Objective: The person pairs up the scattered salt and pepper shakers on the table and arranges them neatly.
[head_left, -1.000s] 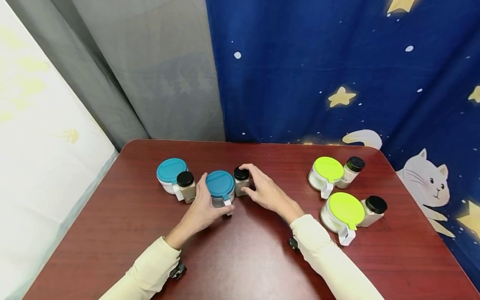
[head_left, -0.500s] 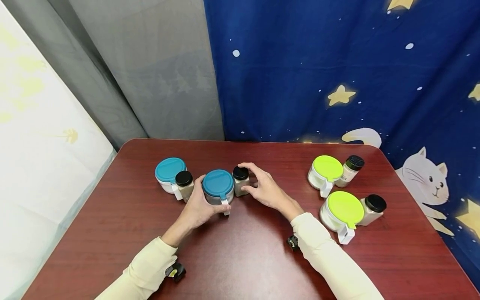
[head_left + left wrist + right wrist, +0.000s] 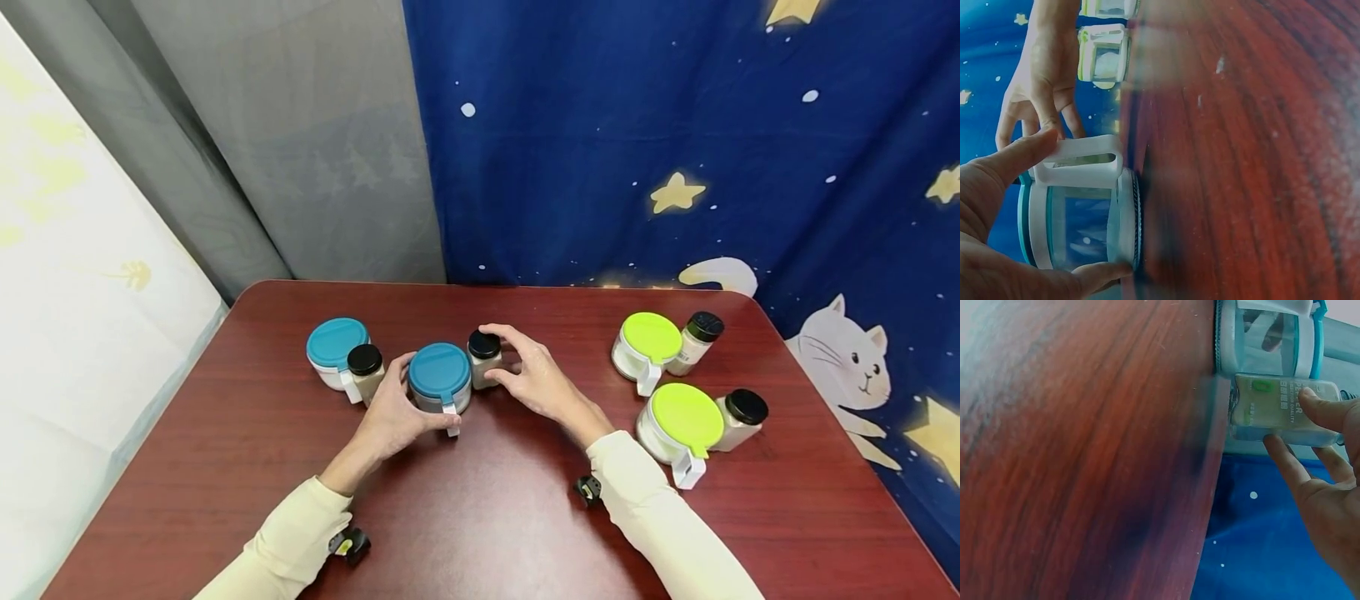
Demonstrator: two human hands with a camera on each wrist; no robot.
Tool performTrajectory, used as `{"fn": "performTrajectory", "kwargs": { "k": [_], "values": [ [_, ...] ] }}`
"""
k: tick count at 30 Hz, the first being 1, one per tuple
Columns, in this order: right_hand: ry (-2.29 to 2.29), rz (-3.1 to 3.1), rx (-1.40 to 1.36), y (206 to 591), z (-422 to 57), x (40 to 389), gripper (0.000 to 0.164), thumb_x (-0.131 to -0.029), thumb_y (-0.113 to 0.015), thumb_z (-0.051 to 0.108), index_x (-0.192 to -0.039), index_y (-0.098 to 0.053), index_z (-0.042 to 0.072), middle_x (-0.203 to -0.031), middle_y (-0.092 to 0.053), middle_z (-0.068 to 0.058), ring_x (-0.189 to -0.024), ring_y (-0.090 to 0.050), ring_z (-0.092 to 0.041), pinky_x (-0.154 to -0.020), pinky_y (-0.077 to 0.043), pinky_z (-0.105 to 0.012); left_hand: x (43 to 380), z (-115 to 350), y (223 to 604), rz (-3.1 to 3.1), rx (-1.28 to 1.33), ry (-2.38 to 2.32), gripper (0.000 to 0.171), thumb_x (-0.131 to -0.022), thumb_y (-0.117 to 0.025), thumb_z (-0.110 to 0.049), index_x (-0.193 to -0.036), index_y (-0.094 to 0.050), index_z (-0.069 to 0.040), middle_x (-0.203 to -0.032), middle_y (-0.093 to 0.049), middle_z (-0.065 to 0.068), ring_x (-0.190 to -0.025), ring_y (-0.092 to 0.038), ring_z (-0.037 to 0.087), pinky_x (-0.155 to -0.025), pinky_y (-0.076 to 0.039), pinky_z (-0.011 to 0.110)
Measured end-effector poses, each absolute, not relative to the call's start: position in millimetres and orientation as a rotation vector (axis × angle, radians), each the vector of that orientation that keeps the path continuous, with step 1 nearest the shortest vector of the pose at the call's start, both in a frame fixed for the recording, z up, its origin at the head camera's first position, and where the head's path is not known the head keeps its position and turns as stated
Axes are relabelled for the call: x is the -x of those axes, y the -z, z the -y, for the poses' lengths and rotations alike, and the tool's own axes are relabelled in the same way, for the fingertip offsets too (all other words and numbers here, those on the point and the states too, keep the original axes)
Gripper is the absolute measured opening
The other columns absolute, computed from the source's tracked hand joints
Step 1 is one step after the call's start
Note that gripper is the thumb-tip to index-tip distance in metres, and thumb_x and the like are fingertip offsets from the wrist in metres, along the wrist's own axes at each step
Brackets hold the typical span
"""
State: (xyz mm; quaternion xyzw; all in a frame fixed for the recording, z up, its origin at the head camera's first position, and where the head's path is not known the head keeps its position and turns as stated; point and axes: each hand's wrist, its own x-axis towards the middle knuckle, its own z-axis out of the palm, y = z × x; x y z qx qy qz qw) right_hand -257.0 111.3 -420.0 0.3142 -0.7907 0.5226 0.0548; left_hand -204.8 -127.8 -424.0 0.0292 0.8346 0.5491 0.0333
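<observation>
Near the table's middle, my left hand grips a clear jar with a blue lid and a white handle. In the left wrist view, the thumb lies at the handle and a finger reaches along the jar's far side. My right hand holds a small square spice bottle with a black cap, close against the jar's right side. The right wrist view shows the thumb on the bottle's printed label and fingers at its other side. Both containers stand upright.
Left of my left hand stand another blue-lidded jar and a black-capped spice bottle. On the right are two green-lidded jars, the rear one and the front one, each beside a black-capped bottle. Curtains hang behind the table.
The blue-lidded jar and the spice bottle have shifted very slightly right relative to the other containers, with both hands still on them. The head view has drifted a little.
</observation>
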Motion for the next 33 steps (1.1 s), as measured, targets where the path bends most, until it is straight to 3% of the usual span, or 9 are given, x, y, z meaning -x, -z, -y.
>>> {"fn": "performTrajectory", "kwargs": {
  "k": [5,9,20,33],
  "values": [
    [-1.552,2.415,-0.953,414.8,-116.6,255.5,0.065,-0.085,-0.078,-0.009,-0.143,-0.055,0.009,-0.141,-0.057,-0.007,-0.119,-0.060,-0.026,-0.086,-0.057,-0.041,206.4,125.9,419.6,-2.565,-0.118,-1.676,0.113,-0.066,-0.098,-0.015,-0.154,-0.028,-0.004,-0.150,-0.043,0.018,-0.137,-0.045,0.032,-0.111,-0.035,0.053],
    [-1.471,2.427,-0.956,410.9,-119.5,252.9,0.065,-0.085,-0.078,-0.007,-0.143,-0.056,0.011,-0.141,-0.057,-0.005,-0.121,-0.058,-0.023,-0.088,-0.056,-0.044,207.5,124.2,416.0,-2.574,-0.137,-1.652,0.112,-0.067,-0.098,-0.016,-0.154,-0.028,-0.004,-0.151,-0.043,0.018,-0.138,-0.045,0.032,-0.111,-0.036,0.053],
    [-1.559,2.402,-0.889,409.8,-129.6,247.5,0.066,-0.084,-0.078,-0.010,-0.143,-0.055,0.009,-0.140,-0.057,-0.009,-0.120,-0.058,-0.027,-0.088,-0.056,-0.044,212.2,114.5,413.4,-2.559,-0.185,-1.653,0.110,-0.066,-0.098,-0.017,-0.152,-0.031,-0.004,-0.149,-0.045,0.016,-0.138,-0.045,0.031,-0.111,-0.036,0.052],
    [-1.455,2.480,-0.719,412.4,-146.6,236.2,0.065,-0.087,-0.075,-0.010,-0.144,-0.050,0.007,-0.137,-0.057,-0.012,-0.102,-0.063,-0.025,-0.076,-0.058,-0.031,230.5,99.3,417.1,-2.417,-0.299,-1.688,0.110,-0.064,-0.098,-0.011,-0.152,-0.033,-0.006,-0.148,-0.048,0.015,-0.139,-0.044,0.031,-0.111,-0.037,0.049]
  ]
}}
